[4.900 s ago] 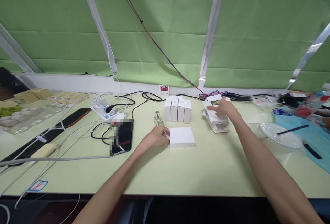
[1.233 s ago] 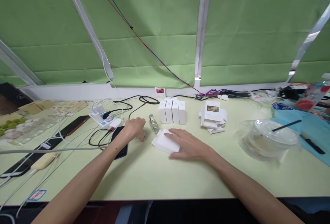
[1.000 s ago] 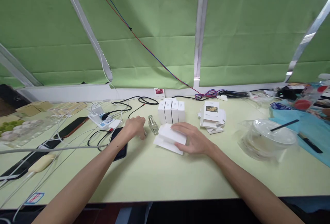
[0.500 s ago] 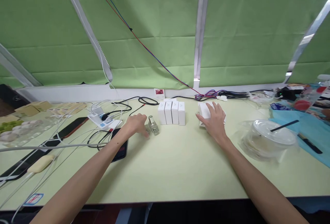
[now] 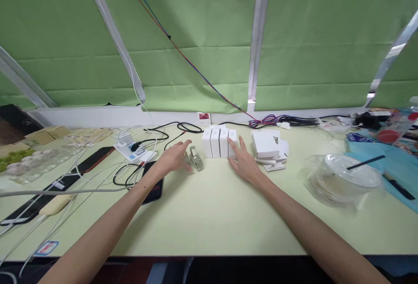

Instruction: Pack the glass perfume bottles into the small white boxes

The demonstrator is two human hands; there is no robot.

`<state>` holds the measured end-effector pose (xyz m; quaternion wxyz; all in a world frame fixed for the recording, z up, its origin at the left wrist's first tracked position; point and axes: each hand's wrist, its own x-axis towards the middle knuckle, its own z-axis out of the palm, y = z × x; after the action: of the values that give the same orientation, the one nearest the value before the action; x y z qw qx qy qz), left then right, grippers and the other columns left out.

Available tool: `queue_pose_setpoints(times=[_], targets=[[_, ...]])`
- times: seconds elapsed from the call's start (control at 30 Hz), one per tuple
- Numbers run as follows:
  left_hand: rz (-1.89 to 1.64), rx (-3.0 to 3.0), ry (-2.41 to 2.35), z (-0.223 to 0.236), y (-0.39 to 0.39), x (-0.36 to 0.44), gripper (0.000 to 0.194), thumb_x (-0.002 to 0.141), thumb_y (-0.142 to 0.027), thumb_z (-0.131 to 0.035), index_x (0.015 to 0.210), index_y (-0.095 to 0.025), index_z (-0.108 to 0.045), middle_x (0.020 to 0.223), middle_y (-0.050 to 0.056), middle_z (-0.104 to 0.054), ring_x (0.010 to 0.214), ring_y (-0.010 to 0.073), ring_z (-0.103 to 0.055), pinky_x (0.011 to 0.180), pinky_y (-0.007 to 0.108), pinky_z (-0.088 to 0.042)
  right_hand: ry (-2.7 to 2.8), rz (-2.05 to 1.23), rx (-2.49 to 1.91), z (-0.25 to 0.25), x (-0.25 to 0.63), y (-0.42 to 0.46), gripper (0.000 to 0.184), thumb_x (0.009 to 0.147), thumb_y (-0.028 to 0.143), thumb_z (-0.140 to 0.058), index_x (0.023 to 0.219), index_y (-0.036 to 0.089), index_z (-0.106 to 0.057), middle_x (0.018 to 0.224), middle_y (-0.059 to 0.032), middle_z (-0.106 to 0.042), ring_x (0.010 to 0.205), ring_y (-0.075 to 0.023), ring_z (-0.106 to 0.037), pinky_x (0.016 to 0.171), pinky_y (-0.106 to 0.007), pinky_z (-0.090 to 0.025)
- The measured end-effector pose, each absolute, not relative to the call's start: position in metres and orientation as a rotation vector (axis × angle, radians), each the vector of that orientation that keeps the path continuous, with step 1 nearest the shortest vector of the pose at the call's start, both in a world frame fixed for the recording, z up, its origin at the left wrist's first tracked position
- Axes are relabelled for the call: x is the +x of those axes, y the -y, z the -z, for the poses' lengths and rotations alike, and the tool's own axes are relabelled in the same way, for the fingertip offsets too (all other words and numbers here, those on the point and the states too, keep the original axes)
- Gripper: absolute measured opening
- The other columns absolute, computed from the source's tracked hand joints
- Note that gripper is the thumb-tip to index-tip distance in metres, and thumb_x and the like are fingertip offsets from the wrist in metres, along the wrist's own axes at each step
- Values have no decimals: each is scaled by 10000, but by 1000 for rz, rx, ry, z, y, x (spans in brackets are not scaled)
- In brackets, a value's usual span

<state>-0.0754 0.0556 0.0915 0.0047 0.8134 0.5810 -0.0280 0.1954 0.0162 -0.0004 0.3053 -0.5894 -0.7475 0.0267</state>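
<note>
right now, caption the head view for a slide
Left hand beside a clear bottle, spread right hand at a row of white boxes.

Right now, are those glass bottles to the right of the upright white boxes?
No, the glass bottles are left of the upright white boxes, at the left hand.
</note>
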Motion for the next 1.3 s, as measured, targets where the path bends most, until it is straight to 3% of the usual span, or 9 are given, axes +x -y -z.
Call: queue_pose_setpoints(times=[0.2,0.4,0.53,0.73,0.9,1.1,1.17,1.23,1.3], targets=[[-244,2444,-1724,-74,-64,-90,983,561,-424,-840,1432,-221,-433,1198,145,-605,1145,365,-594,870,368,-489,1842,131,-1595,4,196,-19,559,986,299,-489,1515,158,-372,1526,-240,-435,1273,-347,-577,978,-471,-526],[-376,2367,-1706,-66,-56,-83,1108,544,-528,-850,1488,-214,-361,1214,161,-587,1149,378,-587,896,404,-489,1734,128,-1591,14,198,-29,511,967,253,-517,1446,100,-427,1442,-244,-523,1370,-337,-497,1024,-470,-514],[-428,2291,-1812,-62,-45,-70,1131,661,-664,-745,1547,-187,-228,1228,193,-531,1042,369,-634,873,433,-494,1712,143,-1512,16,198,-29,496,936,215,-506,1416,114,-435,1428,-237,-529,1311,-338,-549,983,-476,-537],[-569,2312,-1830,-50,-51,-68,965,746,-552,-717,1519,-218,-245,1155,130,-521,877,290,-661,823,413,-516,1672,229,-1563,8,193,-20,498,868,187,-506,1360,137,-452,1284,-201,-630,984,-303,-696,747,-384,-570],[-686,2286,-1821,-46,-64,-65,859,750,-462,-714,1471,-238,-306,1155,115,-531,880,265,-647,835,425,-522,1561,318,-1629,3,190,-7,508,878,260,-516,1361,132,-422,1058,-148,-724,752,-266,-702,576,-309,-482],[-807,2296,-1799,-49,-64,-62,902,758,-416,-715,1512,-257,-248,1254,151,-493,983,283,-636,871,442,-520,1499,468,-1511,3,190,4,491,866,338,-550,1301,135,-449,938,-108,-730,663,-240,-678,539,-293,-444],[-944,2342,-1822,-56,-52,-56,837,783,-414,-701,1494,-230,-299,1332,187,-444,1063,309,-609,892,455,-509,1508,509,-1444,4,188,7,492,852,338,-570,1289,147,-450,908,-88,-725,642,-231,-671,529,-293,-446],[-1158,2413,-1827,-65,-36,-44,643,843,-402,-641,1410,-187,-428,1332,206,-462,1104,327,-584,893,449,-499,1527,532,-1371,4,183,11,486,848,327,-586,1283,160,-449,882,-70,-715,632,-220,-667,522,-289,-450],[-1235,2393,-1689,-72,-20,-29,437,913,-444,-553,1261,-181,-546,1102,144,-599,949,278,-633,846,407,-504,1559,535,-1284,5,178,16,480,851,323,-600,1279,166,-449,881,-64,-705,624,-199,-659,526,-281,-459]])
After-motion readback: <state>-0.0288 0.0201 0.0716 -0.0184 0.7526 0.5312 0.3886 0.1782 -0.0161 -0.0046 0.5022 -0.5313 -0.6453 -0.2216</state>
